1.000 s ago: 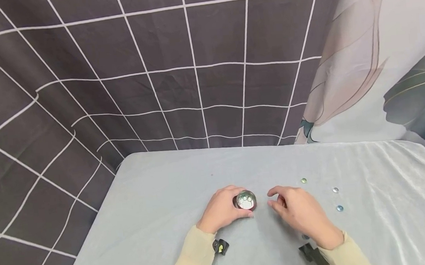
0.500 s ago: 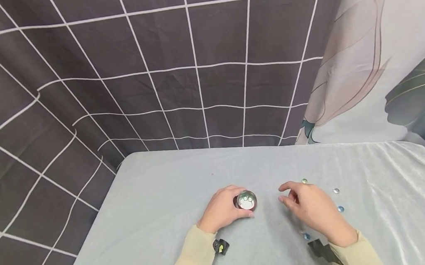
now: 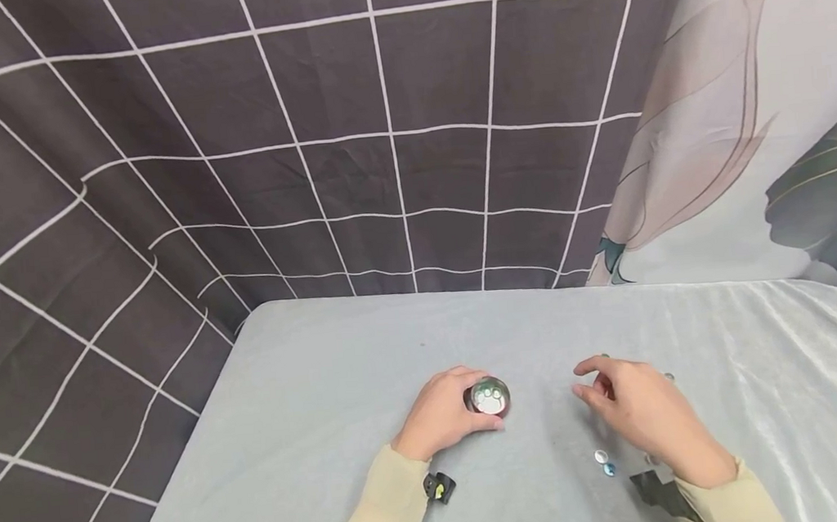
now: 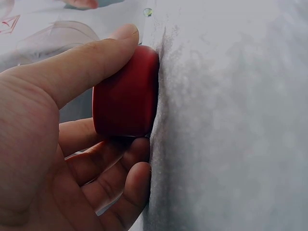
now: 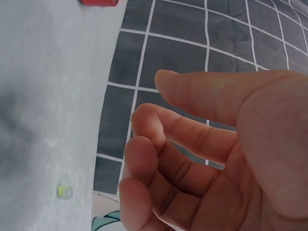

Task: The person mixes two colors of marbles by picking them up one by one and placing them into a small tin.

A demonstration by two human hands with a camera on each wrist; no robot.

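Observation:
My left hand (image 3: 441,411) grips a small round red tin (image 4: 126,94) by its side, thumb on one side and fingers round the other. The tin stands upright on the cloth, its open top facing up in the head view. Several clear glass beads (image 3: 486,395) show inside its shiny interior. To the right, my right hand (image 3: 644,411) hovers over the table with thumb and forefinger apart and nothing between them. Below its fingers lie a clear bead (image 3: 601,456) and a blue bead (image 3: 610,470). A green bead (image 5: 64,191) is partly hidden behind this hand in the head view.
A pale velvety cloth (image 3: 315,449) covers the table. Another bead (image 3: 669,376) peeks out beyond the right hand. Behind the table hangs a dark curtain (image 3: 338,177) with white grid lines, and a floral curtain (image 3: 715,188) is at the right.
My right hand has drawn away from the tin to the right, uncovering the clear and blue beads near the wrist and partly covering others. The left hand keeps its hold on the tin.

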